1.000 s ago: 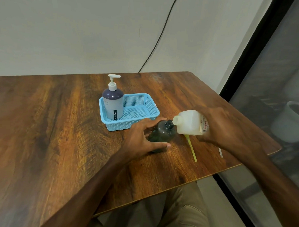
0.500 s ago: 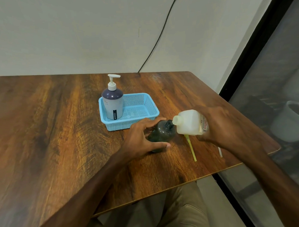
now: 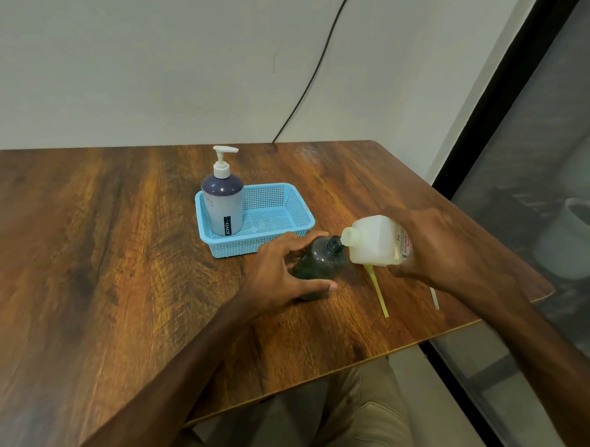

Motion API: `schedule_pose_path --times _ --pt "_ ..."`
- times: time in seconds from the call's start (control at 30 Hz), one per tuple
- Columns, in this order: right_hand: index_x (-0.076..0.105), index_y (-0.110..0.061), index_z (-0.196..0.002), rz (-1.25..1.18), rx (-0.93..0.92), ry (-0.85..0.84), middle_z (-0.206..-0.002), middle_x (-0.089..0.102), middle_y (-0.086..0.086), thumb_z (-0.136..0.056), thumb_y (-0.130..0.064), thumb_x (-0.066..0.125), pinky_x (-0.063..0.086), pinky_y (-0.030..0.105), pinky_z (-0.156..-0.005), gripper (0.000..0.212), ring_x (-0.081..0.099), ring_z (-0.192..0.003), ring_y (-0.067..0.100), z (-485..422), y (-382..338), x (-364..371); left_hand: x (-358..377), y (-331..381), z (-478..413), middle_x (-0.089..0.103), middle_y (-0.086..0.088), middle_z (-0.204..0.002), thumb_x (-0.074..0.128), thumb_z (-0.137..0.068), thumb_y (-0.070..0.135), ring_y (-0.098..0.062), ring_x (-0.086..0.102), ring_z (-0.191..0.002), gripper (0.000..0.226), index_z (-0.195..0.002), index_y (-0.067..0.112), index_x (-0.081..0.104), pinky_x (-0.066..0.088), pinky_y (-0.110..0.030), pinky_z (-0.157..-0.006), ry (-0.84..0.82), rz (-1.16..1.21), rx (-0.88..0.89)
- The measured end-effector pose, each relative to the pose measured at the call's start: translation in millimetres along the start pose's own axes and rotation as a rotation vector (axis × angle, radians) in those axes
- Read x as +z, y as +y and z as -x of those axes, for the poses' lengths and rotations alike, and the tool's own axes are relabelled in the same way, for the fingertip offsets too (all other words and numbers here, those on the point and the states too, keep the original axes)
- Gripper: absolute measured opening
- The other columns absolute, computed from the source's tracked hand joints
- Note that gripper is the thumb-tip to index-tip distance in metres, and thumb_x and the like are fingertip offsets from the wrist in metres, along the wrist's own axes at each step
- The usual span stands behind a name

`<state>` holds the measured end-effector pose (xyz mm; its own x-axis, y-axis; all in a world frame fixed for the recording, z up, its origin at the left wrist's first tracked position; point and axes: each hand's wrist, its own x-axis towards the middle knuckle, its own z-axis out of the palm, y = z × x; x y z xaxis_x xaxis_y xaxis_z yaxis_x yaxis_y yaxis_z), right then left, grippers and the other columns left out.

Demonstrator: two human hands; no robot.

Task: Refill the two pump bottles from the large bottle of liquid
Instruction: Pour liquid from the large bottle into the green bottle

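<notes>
Left hand [image 3: 282, 267] curled around the dark translucent round plastic bottle [image 3: 322, 261], steadying it on the brown wood-grain table [image 3: 119, 264], as the right hand [image 3: 433, 244], wrapped about the large white plastic bottle [image 3: 372, 242], tips it in from 3 o'clock, spout touching the open neck. A clean pour likely calls for lip over neck and a slow tilt; both forearms reach in from 6 o'clock. The grey, purple-shouldered white-pump bottle [image 3: 223, 206] stands in the pale blue mesh basket [image 3: 240, 247] at 10 o'clock

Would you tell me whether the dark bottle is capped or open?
Open: the dark bottle has a bare neck, and the large bottle is tipped to it.
</notes>
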<state>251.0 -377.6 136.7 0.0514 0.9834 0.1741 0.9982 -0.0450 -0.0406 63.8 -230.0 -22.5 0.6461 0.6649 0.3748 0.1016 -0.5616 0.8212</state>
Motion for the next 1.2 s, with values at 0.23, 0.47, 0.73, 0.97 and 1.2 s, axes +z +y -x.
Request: schedule_pose_path --times 0.23,0.47,0.73,0.97,1.2 --pt "0.062 -0.01 -0.125 0.027 -0.003 -0.022 -0.096 0.069 0.004 -0.078 -0.025 0.082 0.038 0.023 -0.072 0.052 0.063 -0.086 0.02 0.5 -2.6 -3.4 0.5 -1.7 -0.5 0.064 0.018 -0.128 0.094 -0.064 0.058 0.003 0.059 -0.121 0.088 -0.143 0.041 0.058 0.057 -0.018 -0.095 -0.001 0.022 -0.005" --pt "0.063 -0.009 -0.124 0.005 0.0 -0.042 -0.1 0.07 0.007 -0.08 -0.024 0.08 0.037 0.022 -0.071 0.049 0.065 -0.091 0.023 0.1 -2.6 -4.3 0.1 0.8 1.0 0.065 0.016 -0.128 0.091 -0.062 0.065 -0.002 0.06 -0.12 0.087 -0.14 0.05 0.056 0.061 -0.03 -0.096 0.003 0.017 -0.008" --pt "0.063 -0.01 -0.124 -0.006 -0.005 -0.032 -0.103 0.069 0.004 -0.08 -0.02 0.08 0.039 0.021 -0.073 0.049 0.065 -0.094 0.021 0.0 -1.7 -2.3 0.6 1.0 1.5 0.065 0.011 -0.129 0.09 -0.062 0.065 -0.006 0.061 -0.12 0.091 -0.144 0.042 0.057 0.06 -0.034 -0.099 0.002 0.001 -0.012" --pt "0.063 -0.009 -0.122 0.006 0.016 -0.048 -0.101 0.069 0.006 -0.08 -0.022 0.08 0.04 0.022 -0.072 0.047 0.065 -0.092 0.023 -1.7 -2.2 -2.1 -0.3 0.2 1.8 0.065 0.012 -0.13 0.092 -0.064 0.062 -0.005 0.061 -0.121 0.092 -0.146 0.038 0.059 0.06 -0.035 -0.1 -0.008 0.008 -0.025" --pt "0.063 -0.01 -0.123 0.035 0.004 -0.043 -0.098 0.069 0.004 -0.078 -0.021 0.081 0.038 0.023 -0.071 0.049 0.064 -0.089 0.021 -0.5 -6.2 -5.6 -0.3 -1.0 2.0 0.065 0.012 -0.131 0.091 -0.061 0.066 -0.009 0.061 -0.124 0.094 -0.145 0.037 0.06 0.06 -0.041 -0.101 -0.008 0.024 -0.052"
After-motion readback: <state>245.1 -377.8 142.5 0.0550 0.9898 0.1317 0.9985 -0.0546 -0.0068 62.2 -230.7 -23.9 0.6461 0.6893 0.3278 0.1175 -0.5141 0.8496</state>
